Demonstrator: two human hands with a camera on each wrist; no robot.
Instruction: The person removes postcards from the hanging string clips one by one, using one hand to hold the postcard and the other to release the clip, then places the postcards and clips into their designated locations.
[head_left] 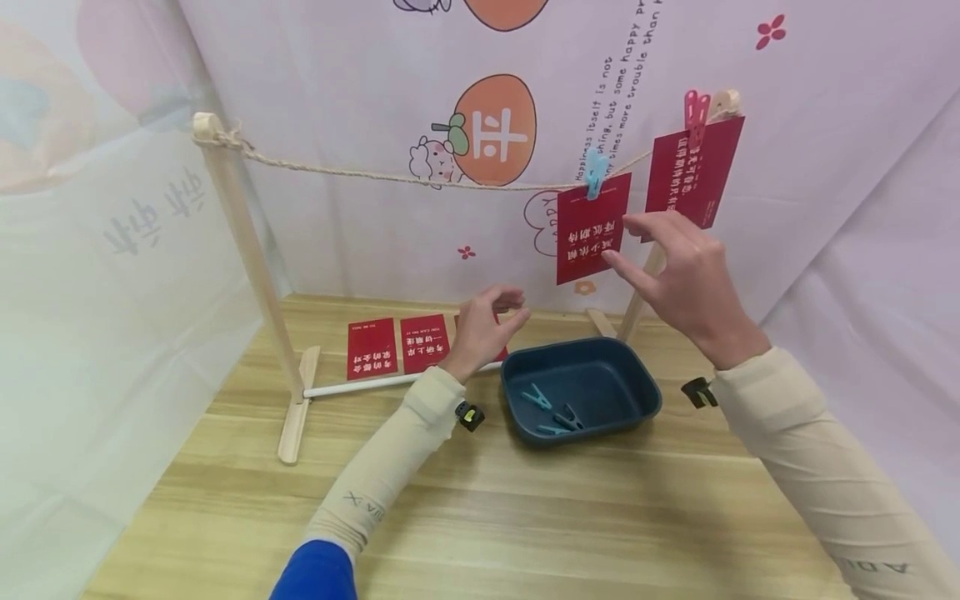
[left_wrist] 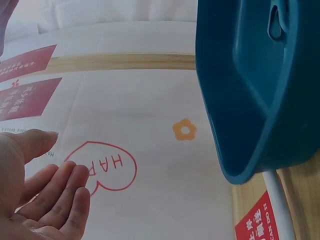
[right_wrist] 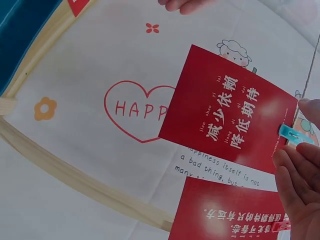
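Observation:
A red card (head_left: 581,237) with white characters hangs from a twine line (head_left: 375,177) by a light blue clothespin (head_left: 595,173). My right hand (head_left: 678,275) is at the card's right side, thumb and fingers apart. In the right wrist view its fingers (right_wrist: 300,172) are close to the blue clothespin. Further right hangs a second red card (head_left: 697,171), under a pink clothespin (head_left: 696,117). My left hand (head_left: 483,329) is lower, left of a dark blue basin (head_left: 615,392), its fingers loosely bent around nothing. Several clothespins (head_left: 567,417) lie in the basin.
Wooden posts (head_left: 251,250) at both sides carry the line, with a white rod (head_left: 375,383) low between them. Behind the rod, red cards (head_left: 371,346) lie in a row on the wooden table (head_left: 487,517), one partly hidden by my left hand. A printed cloth (head_left: 337,92) hangs behind.

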